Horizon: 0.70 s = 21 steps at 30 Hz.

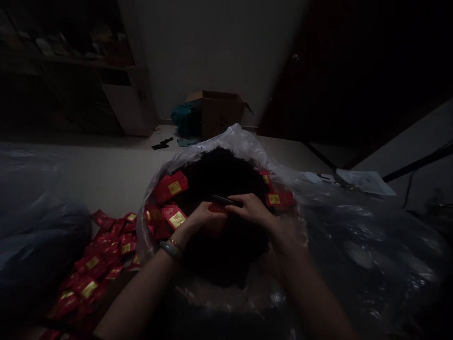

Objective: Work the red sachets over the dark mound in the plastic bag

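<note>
A large clear plastic bag [240,134] stands open before me, filled with a heap of dark, loose, shredded material [226,172] that looks like dry leaves. Over the heap, my left hand [201,216] is closed on a red packet [215,224], partly lost in shadow. My right hand [252,208] grips a slim black tool [221,200] whose full shape I cannot make out; it lies across the packet's top. Several red packets with gold labels [171,187] rest on the heap at the left, and red packets [279,199] lie at the right edge.
Many red packets [88,264] are piled on the floor at the left, beside a dark plastic-wrapped bundle [38,241]. Clear plastic sheeting [357,236] spreads on the right. Behind stand an open cardboard box [222,113] and a teal bag [186,119]. The room is dim.
</note>
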{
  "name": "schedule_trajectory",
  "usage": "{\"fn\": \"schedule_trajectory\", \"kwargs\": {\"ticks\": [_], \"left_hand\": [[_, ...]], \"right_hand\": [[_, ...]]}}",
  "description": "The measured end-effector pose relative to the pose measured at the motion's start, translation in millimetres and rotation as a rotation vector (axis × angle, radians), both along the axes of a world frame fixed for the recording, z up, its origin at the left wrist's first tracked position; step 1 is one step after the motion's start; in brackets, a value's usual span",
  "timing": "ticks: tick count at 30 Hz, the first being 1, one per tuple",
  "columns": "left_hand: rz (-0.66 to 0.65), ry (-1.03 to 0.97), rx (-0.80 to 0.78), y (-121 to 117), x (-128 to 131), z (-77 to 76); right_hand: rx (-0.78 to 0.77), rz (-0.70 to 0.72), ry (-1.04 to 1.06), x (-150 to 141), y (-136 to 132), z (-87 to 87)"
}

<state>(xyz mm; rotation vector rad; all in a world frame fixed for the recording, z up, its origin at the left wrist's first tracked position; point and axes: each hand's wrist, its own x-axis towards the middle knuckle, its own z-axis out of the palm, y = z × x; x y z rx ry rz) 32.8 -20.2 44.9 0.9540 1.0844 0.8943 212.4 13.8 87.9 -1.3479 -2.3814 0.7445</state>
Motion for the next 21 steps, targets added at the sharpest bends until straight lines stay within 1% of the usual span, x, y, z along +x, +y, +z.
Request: {"fn": "schedule_trajectory", "kwargs": {"ticks": [3, 6, 12, 21], "left_hand": [[0.029, 0.001, -0.013, -0.3, 1.8, 0.2], [0.026, -0.005, -0.018, 0.1, 3.2, -0.8], [-0.002, -0.002, 0.054, 1.9, 1.8, -1.9], [0.021, 0.029, 0.002, 1.9, 0.6, -0.2]], "right_hand": [[-0.001, 0.03, -0.016, 3.4, 0.2, 1.5], [-0.014, 0.028, -0.03, 5.2, 0.1, 1.9], [-0.017, 0.013, -0.016, 1.1, -1.6, 2.8], [0.013, 0.029, -0.04, -1.7, -2.4, 1.3]]}}
